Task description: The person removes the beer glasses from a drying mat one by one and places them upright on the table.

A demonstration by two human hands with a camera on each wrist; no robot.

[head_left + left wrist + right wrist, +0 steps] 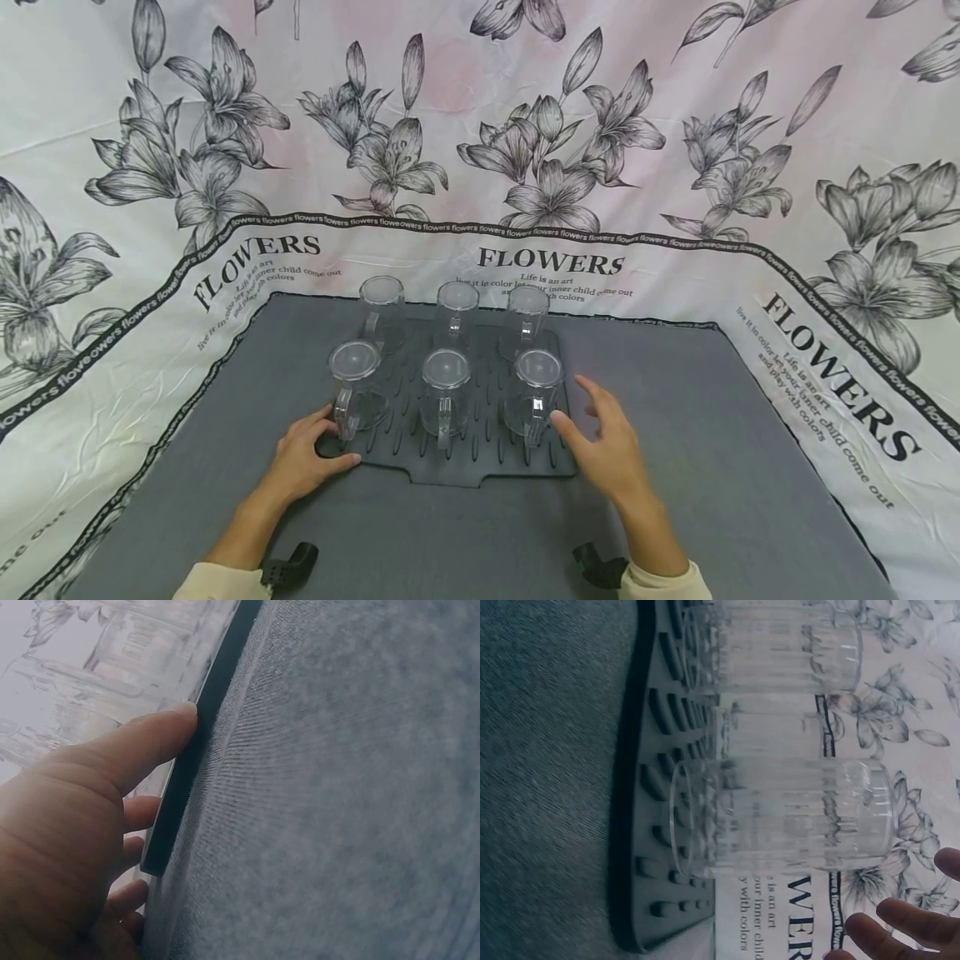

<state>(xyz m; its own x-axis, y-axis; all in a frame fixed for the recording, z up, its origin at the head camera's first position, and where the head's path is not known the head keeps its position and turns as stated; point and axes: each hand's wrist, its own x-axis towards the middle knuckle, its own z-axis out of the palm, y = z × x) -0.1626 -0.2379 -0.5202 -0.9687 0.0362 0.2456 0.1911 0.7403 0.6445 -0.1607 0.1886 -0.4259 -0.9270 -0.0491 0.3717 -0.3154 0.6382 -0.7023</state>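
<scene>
Clear glass mugs stand upside down in two rows on a dark grey ribbed drying mat point(480, 458). The handles of the front mugs face me. At the mat's front left corner is my left hand point(303, 454); its thumb touches the front edge, and its other fingers lie along the corner, close to the front left mug point(360, 387). In the left wrist view the thumb point(150, 742) rests on the mat's edge. My right hand point(609, 446), fingers spread and holding nothing, is just right of the front right mug point(534, 392). That mug point(780, 817) appears apart from the fingers in the right wrist view.
The mat lies on a grey cloth-covered table point(675, 400). Behind it stand the back-row mugs point(457, 308), near the flower-printed cloth point(547, 192) that rises at the back and sides. Black wrist mounts point(292, 567) show below both hands.
</scene>
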